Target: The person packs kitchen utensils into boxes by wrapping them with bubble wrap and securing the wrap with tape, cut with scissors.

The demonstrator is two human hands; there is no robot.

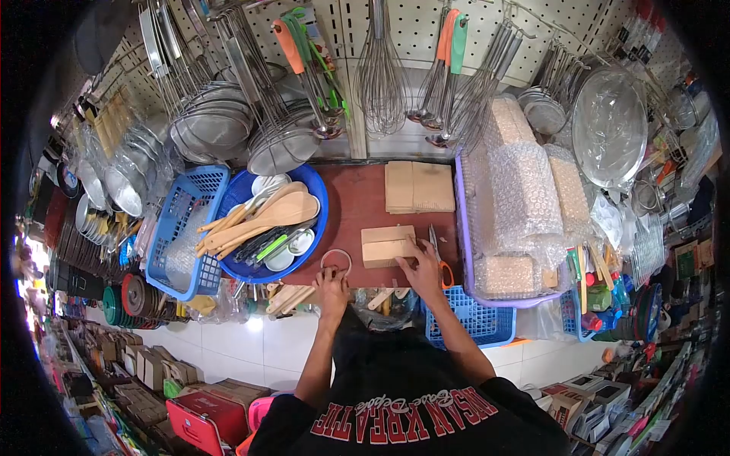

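A small brown cardboard box (388, 246) lies on the red-brown tabletop (353, 201) in front of me. My right hand (422, 266) rests at the box's right end, thumb and fingers spread against it. At the table's near edge, my left hand (332, 287) has its fingers curled on the near rim of a roll of tape (336, 261). Scissors (445, 267) with orange handles lie just right of the box, beside my right hand. Behind the box sits a stack of flat brown cardboard pieces (419, 187).
A blue basin (322, 220) of wooden spoons (285, 209) and other utensils stands left, next to a blue basket (157, 247). To the right is a purple basket (464, 258) with bubble-wrapped packages (525, 190). Whisks (382, 91) and strainers (209, 125) hang above the table.
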